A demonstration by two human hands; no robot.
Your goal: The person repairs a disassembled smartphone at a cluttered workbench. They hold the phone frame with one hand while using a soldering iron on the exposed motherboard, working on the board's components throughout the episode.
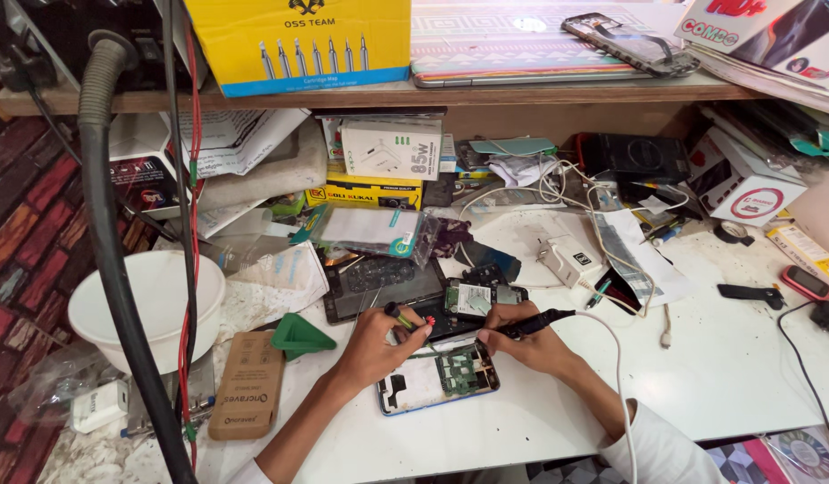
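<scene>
Head view of a cluttered white workbench (719,358). On the wooden shelf (558,92) at top stands a yellow box (298,40) with a blue lower band and a row of pictured metal tips; to its right lies a flat patterned case (522,40) with a dark phone frame (631,43) on it. Below the shelf, a white rectangular charger box (390,149) sits on a flat yellow box (365,193). A white box with a red ring mark (746,193) stands at right, and a brown cardboard sleeve (247,384) lies at lower left beside a green wedge-shaped tool (300,335) and a white bowl (146,305).

The opened phone (437,376), its back removed and green circuit board exposed, lies flat at the near centre of the bench, between the two hands. Its long axis runs left to right with a slight tilt, the right end farther from the viewer; the board occupies the right half.

The left hand (374,345) is closed around a small screwdriver with a green and red handle (404,316), held just above the phone's upper edge. The right hand (522,345) grips a black soldering pen (535,323), whose long axis points left toward the phone; its white cable (619,376) trails right and down across the bench.

A second dismantled phone (388,287) lies just behind.
</scene>
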